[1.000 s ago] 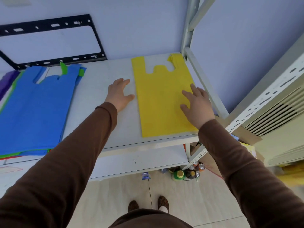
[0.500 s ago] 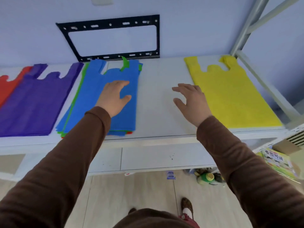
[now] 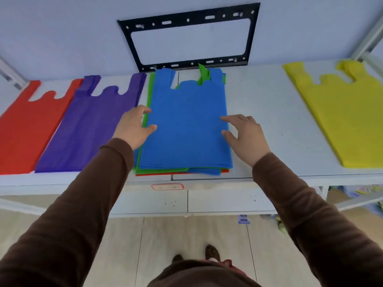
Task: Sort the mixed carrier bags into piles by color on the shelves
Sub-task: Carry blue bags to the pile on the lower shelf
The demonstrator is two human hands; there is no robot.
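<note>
Both hands have come to the mixed stack [image 3: 187,129], whose top is a blue carrier bag with green and red edges showing beneath it. Half a second ago the left hand [image 3: 133,127] lay on top of the blue bag and the right hand [image 3: 245,137] hovered over bare shelf [image 3: 261,112] between the stack and the yellow bag [image 3: 339,112]. Now the left hand sits at the stack's 9 o'clock edge, fingers loosely curled at the border with the thumb resting on the blue bag; whether it pinches anything I cannot tell. The right hand is at the 3 o'clock edge, fingers spread and relaxed, fingertips touching the blue bag's border.

The view has swung left: the stack now lies centre, the purple pile [image 3: 93,125] just beside it at 9 o'clock, the red pile [image 3: 27,129] beyond that, partly under the purple one. The yellow bag lies well apart at 3 o'clock. The black wall bracket [image 3: 190,17] hangs at 12 o'clock above the stack.
</note>
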